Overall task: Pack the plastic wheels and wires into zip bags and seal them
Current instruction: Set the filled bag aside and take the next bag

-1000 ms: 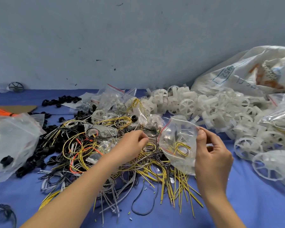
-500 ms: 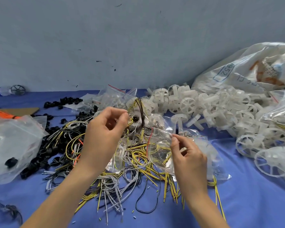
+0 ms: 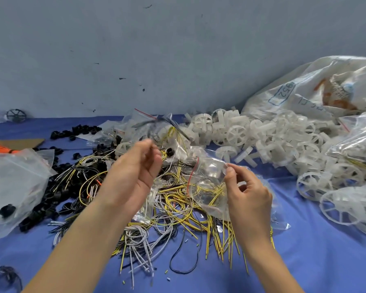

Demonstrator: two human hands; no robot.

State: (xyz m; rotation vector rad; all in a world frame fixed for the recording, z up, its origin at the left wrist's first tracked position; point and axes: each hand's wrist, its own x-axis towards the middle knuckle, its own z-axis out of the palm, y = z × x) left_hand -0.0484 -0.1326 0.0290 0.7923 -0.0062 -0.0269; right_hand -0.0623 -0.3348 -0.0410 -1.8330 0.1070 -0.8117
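Now right hand pinches zip bag, mouth facing left; left hand pinches blurred black wire.

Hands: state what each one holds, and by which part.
Right hand pinches the clear zip bag at its upper edge. Left hand pinches a dark wire, blurred; where along it cannot be told.

Your wires sprawl on the table before you; the zip bag hangs above them; wheels heap behind, rightward; a sack lies behind those; another bag lies at your left.
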